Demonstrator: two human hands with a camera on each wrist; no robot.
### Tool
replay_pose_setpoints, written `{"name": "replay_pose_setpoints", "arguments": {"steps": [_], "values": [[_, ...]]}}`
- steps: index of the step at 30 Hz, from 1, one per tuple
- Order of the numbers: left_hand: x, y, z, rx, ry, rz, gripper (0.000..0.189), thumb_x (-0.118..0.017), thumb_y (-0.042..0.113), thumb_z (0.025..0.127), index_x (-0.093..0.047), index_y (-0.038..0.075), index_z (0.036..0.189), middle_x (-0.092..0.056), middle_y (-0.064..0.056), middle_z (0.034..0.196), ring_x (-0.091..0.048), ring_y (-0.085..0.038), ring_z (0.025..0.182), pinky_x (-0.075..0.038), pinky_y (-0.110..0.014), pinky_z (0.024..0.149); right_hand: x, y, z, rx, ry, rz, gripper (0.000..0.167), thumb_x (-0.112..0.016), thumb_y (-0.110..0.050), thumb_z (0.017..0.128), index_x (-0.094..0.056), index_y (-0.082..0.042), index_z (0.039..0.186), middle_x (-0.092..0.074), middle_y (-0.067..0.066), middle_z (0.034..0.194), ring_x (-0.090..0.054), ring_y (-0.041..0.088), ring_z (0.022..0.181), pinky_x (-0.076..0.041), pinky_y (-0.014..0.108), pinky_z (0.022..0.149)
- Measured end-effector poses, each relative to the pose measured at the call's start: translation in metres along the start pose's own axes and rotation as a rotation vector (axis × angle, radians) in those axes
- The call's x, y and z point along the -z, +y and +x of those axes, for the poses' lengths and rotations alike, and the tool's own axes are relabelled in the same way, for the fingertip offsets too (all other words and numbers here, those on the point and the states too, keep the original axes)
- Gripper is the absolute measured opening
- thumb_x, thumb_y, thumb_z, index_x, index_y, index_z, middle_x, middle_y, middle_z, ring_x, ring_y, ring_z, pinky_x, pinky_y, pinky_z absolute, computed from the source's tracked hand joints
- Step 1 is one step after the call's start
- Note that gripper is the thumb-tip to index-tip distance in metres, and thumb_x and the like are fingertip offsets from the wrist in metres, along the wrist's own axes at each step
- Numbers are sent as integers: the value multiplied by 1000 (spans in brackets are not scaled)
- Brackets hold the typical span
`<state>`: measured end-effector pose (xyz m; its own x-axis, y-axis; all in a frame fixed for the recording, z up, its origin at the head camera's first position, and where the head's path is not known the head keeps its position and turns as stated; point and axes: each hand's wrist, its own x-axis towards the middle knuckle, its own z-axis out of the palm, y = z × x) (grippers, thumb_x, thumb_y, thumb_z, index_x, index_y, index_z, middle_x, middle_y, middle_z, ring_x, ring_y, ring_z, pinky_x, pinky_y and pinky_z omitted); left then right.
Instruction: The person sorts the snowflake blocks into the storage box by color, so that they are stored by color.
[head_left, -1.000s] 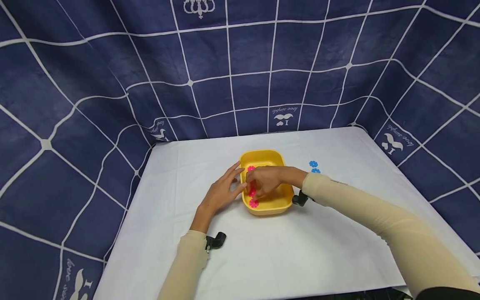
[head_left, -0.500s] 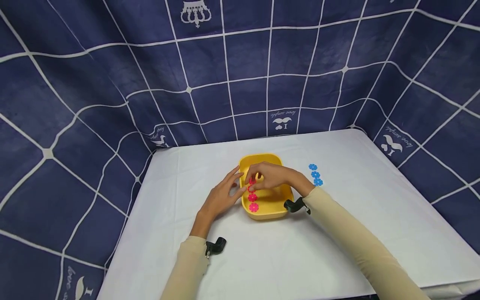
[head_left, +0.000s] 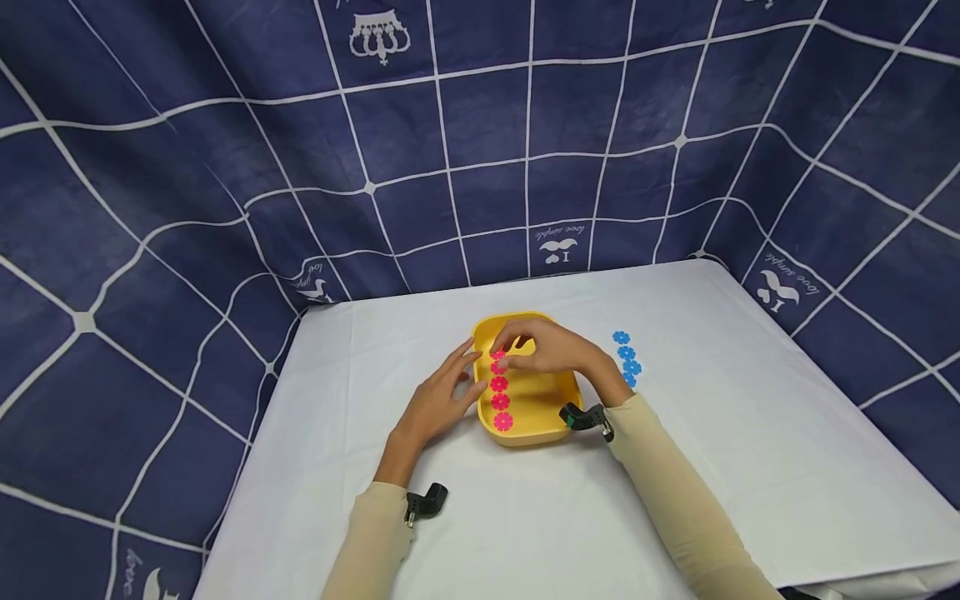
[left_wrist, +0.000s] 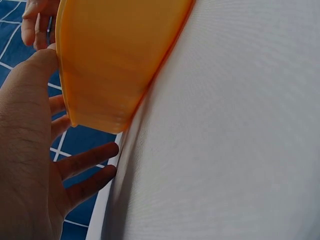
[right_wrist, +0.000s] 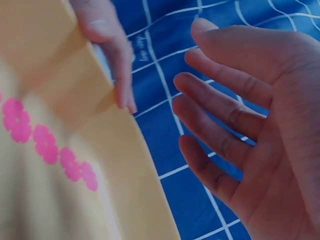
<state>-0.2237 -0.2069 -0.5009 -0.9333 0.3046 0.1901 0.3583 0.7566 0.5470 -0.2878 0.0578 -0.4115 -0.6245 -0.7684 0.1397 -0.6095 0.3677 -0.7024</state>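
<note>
A yellow rectangular tub (head_left: 538,414) stands on the white-covered table. Inside it, along the left side, several pink flower-shaped pieces (head_left: 500,402) lie in a row, also visible in the right wrist view. My left hand (head_left: 437,404) touches the tub's left rim near the thumb, its fingers spread and fairly straight outside the wall. Above the tub's far part hovers my right hand (head_left: 546,345). In the right wrist view its fingers (right_wrist: 225,110) are loosely bent, thumb apart from them, with nothing between. From the head it hides part of the tub's far end.
Several blue flower-shaped pieces (head_left: 628,354) lie on the white tablecloth (head_left: 697,450) right of the tub. A dark blue curtain (head_left: 487,125) with white lines hangs behind the table and along both sides.
My right hand has risen from the row of pink pieces and its fingers have parted. More pink pieces show now in the row. The left hand stays at the rim.
</note>
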Motion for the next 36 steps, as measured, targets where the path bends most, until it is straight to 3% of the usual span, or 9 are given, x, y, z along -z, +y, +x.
{"name": "replay_pose_setpoints", "arguments": {"steps": [6, 11, 18, 36], "values": [[1, 0, -1, 2, 6, -6, 65, -54, 69, 104, -44, 42, 162, -21, 29, 174, -65, -12, 127, -55, -55, 105, 4, 0, -5, -1, 66, 27, 24, -80, -23, 99, -78, -15, 121, -74, 9, 124, -67, 33, 117, -54, 58, 105], [-2, 2, 0, -3, 2, -7, 63, -59, 61, 105, -45, 39, 162, -22, 27, 174, -66, -13, 126, -55, -55, 104, 10, 7, -12, -8, 104, 16, 27, -79, -23, 99, -77, -11, 123, -74, 7, 121, -68, 25, 114, -56, 52, 104], [-2, 2, 2, 13, -2, 2, 63, -58, 63, 105, -45, 38, 162, -22, 28, 173, -66, -14, 126, -54, -55, 106, 24, 18, -22, -35, 173, 13, 30, -80, -25, 99, -78, -9, 124, -75, 4, 122, -68, 23, 113, -54, 51, 107], [-3, 0, 2, -3, 10, -1, 65, -59, 60, 106, -47, 32, 163, -22, 25, 175, -66, -16, 124, -54, -57, 106, 71, 62, -85, -244, 451, -20, 31, -76, -25, 103, -76, -7, 127, -73, 11, 123, -66, 30, 112, -53, 56, 106]]}}
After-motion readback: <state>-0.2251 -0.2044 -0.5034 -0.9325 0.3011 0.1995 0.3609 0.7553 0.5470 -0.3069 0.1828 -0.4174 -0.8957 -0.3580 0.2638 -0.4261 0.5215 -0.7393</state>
